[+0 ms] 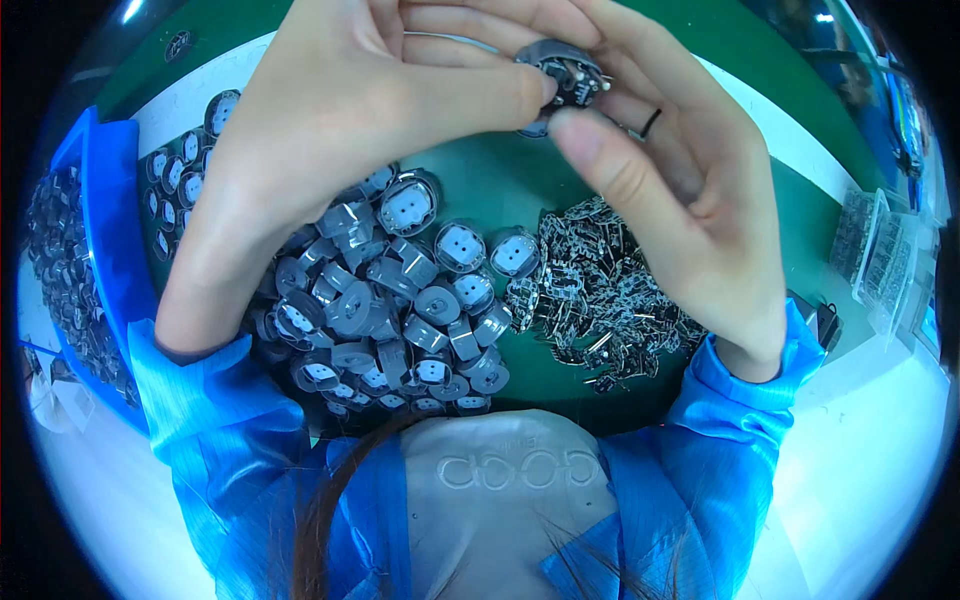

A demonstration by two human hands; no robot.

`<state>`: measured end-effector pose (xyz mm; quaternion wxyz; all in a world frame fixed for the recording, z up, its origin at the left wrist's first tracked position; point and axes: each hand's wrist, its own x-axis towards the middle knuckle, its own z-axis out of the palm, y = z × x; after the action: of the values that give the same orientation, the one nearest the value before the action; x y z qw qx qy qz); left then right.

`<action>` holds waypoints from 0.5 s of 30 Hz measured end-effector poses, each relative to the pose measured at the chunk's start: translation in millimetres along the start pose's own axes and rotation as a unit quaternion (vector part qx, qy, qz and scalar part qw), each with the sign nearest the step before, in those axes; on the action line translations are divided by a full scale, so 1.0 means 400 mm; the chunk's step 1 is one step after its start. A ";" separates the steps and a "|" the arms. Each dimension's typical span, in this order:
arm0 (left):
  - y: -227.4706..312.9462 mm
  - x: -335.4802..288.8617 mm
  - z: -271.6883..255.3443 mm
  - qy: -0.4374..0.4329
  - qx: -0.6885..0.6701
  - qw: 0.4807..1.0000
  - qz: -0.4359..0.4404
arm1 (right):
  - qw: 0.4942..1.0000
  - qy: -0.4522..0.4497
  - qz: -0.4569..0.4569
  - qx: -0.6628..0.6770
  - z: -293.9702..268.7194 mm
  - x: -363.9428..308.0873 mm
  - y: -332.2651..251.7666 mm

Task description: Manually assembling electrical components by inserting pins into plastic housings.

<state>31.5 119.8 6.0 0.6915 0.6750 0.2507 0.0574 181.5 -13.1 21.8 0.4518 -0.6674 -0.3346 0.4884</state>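
Near the top of the head view I hold a round grey plastic housing (552,50) with a small black circuit board (578,92) in its open side. My left hand (345,105) pinches it with the thumb on the board's left edge. My right hand (690,170) has its fingers curled around the right side, its thumb just below the piece. Whether the board is fully seated cannot be seen. Below my hands lie a heap of similar grey housings (352,308) and, beside it, a pile of small black boards with metal pins (600,275).
A blue bin (115,190) full of dark round parts stands at the left edge. Several housings (190,185) lie spread out between it and my left forearm. Clear plastic trays (880,250) are at the right. Everything rests around a green work mat (480,165).
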 end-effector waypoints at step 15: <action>0.018 0.099 0.042 0.024 0.095 0.983 0.158 | 0.970 0.104 -0.200 -0.094 -0.042 0.031 0.104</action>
<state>74.9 121.6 1.6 0.6000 0.7674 0.1619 0.1576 201.6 -22.0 -19.3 0.5077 -0.6733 -0.4575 0.2821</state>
